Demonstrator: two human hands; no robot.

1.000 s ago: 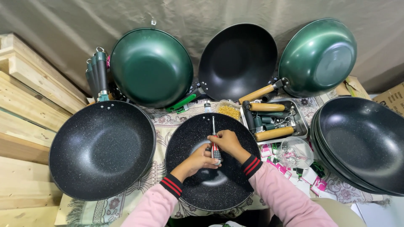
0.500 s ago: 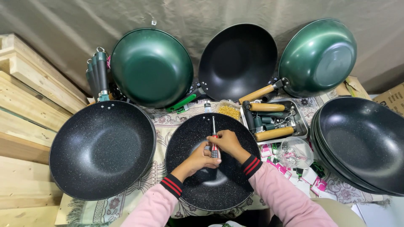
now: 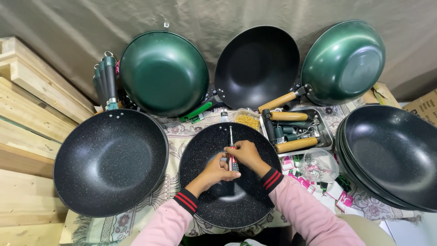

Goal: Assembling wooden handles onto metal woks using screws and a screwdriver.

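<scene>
Screwdriver point(image 3: 232, 152) work at the centre of the frame: your right hand point(image 3: 246, 154) is closed round the red-and-black grip, the shaft pointing up the picture toward the far rim of the speckled black pan point(image 3: 230, 175), which lies on the patterned cloth of the counter point(image 3: 175, 134). Your left hand point(image 3: 218, 169) lies against the same grip from the lower left, fingers curled on it; how firmly it grips cannot be told. The step in hand appears to be driving a screw at the pan's far rim; the next move likely calls for keeping the tip seated and the shaft straight. Small pink-and-white packets point(image 3: 314, 180) lie scattered at lower right beside a clear round tub point(image 3: 318, 165). A brown carton point(image 3: 421, 107) sits at the right edge, and a metal tray point(image 3: 293, 130) of wooden handles lies above the tub.
</scene>
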